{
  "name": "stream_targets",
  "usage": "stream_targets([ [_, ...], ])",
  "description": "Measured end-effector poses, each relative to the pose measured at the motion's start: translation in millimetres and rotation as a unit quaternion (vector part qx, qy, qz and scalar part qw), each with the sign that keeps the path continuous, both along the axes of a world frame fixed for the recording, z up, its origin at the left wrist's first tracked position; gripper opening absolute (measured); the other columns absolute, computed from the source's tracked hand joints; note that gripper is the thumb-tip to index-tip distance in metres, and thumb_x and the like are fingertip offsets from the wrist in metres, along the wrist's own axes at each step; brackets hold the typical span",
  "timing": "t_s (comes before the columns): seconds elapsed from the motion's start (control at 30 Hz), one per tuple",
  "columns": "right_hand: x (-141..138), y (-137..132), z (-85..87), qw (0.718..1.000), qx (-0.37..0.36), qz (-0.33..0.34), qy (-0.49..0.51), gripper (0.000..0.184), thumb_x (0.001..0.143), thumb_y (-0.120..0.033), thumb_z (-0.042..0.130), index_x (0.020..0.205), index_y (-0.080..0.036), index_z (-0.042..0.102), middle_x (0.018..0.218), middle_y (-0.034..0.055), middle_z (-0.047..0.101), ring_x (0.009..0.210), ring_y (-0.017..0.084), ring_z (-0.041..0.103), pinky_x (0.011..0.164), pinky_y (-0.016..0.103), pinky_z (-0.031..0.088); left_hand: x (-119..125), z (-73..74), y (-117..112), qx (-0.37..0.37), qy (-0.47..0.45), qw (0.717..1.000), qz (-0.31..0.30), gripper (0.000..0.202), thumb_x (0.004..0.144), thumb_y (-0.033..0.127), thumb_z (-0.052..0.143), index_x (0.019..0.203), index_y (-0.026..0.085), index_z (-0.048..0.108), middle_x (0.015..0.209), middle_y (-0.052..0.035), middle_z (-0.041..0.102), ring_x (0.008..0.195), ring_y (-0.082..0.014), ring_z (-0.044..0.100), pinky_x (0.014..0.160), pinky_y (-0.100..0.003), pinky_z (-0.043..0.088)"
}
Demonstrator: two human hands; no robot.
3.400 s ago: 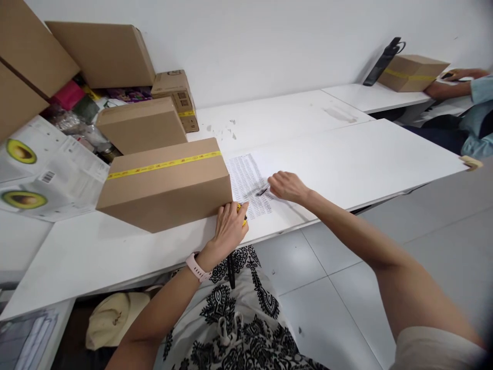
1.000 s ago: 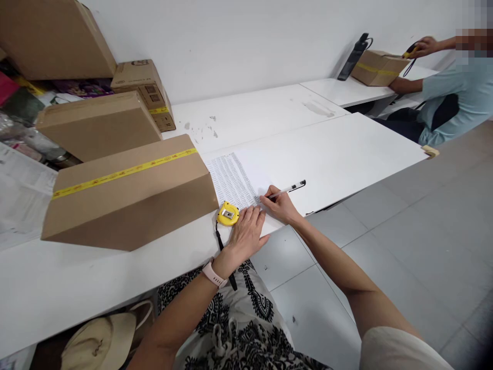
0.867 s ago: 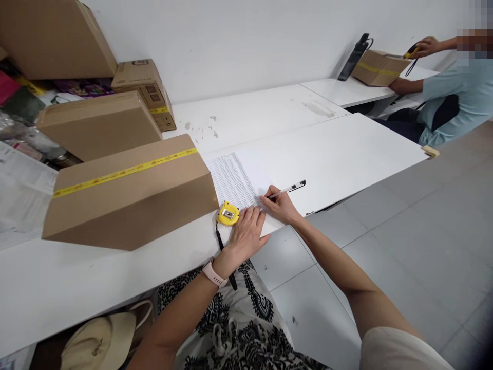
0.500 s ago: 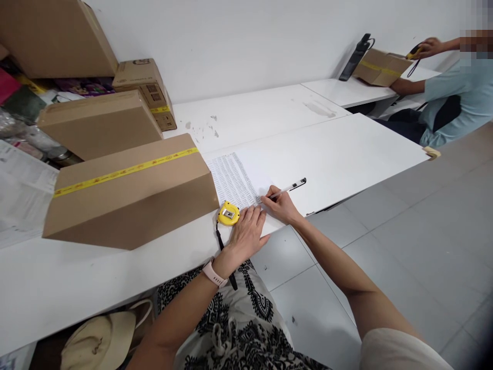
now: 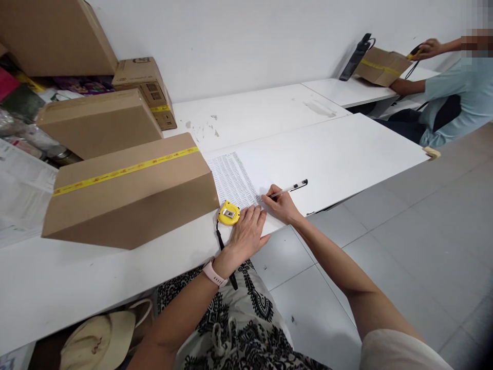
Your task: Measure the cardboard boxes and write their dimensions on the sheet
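Note:
My right hand (image 5: 283,206) is closed round a pen (image 5: 292,187), its lower end at the right edge of a printed sheet (image 5: 233,177). Fingers stretched out, my left hand (image 5: 248,230) lies flat at the table's front edge, over the sheet's near end. Touching or just beside its fingers is a yellow tape measure (image 5: 228,213), whose black strap (image 5: 220,240) runs down under my left wrist. A large cardboard box (image 5: 131,190) with yellow tape stands left of the sheet and hides part of it.
More cardboard boxes (image 5: 100,123) are stacked at the back left. The white table (image 5: 319,149) runs to the right along the wall. There a co-worker (image 5: 449,103) holds a tape measure at a taped box (image 5: 381,67), near a dark bottle (image 5: 355,57). A cap (image 5: 96,341) lies below the table.
The pen and my right hand have shifted very slightly. My left hand, the tape measure and the large box stay in place.

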State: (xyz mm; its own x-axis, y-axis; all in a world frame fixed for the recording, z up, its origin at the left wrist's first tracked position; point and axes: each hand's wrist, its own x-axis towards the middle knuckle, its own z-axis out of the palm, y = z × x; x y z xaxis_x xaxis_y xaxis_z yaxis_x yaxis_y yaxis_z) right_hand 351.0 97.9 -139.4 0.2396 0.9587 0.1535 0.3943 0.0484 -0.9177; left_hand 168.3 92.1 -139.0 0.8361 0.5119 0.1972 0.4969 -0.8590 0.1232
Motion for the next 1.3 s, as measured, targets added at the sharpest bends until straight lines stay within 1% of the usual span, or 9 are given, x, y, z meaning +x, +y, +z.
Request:
stream_targets([
  [0.27,1.7,0.1,-3.0,1.0,-0.008,0.001,0.009,0.022,0.082,-0.031,0.062,0.069,-0.022,0.047,0.06,-0.0052,0.042,0.058,0.013,0.036,0.056,0.029,0.028,0.0,2.6,-0.2,-0.006,-0.001,1.0,0.0,0.064,0.091,0.042,0.065,0.139,0.004,0.05,0.147,-0.0225,0.052,0.136,-0.0379,0.046,0.116,-0.049,0.032],
  [0.57,2.0,0.2,-2.7,1.0,0.0,-0.008,0.019,0.024,0.082,-0.034,0.063,0.069,-0.022,0.047,0.06,-0.0051,0.043,0.058,0.013,0.039,0.057,0.029,0.03,0.1,-0.5,0.1,-0.007,0.005,1.0,0.001,0.065,0.091,0.043,0.063,0.14,0.004,0.047,0.148,-0.0231,0.05,0.138,-0.0373,0.044,0.117,-0.049,0.031],
  [0.9,2.7,0.2,-3.8,1.0,-0.007,-0.013,0.019,0.021,0.08,-0.03,0.063,0.069,-0.022,0.047,0.06,-0.0054,0.043,0.058,0.012,0.037,0.056,0.029,0.029,0.2,-2.1,0.1,-0.002,0.001,1.0,-0.001,0.064,0.092,0.044,0.062,0.141,0.004,0.047,0.148,-0.0232,0.051,0.138,-0.037,0.045,0.117,-0.049,0.03],
  [1.13,2.3,-0.4,-2.1,1.0,-0.003,-0.022,0.015,0.023,0.081,-0.032,0.063,0.069,-0.023,0.046,0.059,-0.0053,0.043,0.058,0.013,0.038,0.057,0.029,0.029,-0.2,-1.8,0.2,-0.007,0.003,1.0,-0.002,0.065,0.092,0.043,0.062,0.141,0.003,0.047,0.149,-0.0232,0.049,0.138,-0.0374,0.044,0.117,-0.05,0.03],
  [1.3,2.7,-0.3,-1.7,1.0,-0.009,-0.016,0.01,0.023,0.08,-0.032,0.063,0.069,-0.023,0.046,0.059,-0.0054,0.042,0.058,0.013,0.037,0.056,0.029,0.029,-0.4,-0.5,0.0,-0.004,0.001,1.0,0.0,0.062,0.092,0.043,0.062,0.14,0.007,0.047,0.149,-0.0228,0.05,0.138,-0.0366,0.045,0.116,-0.05,0.031],
])
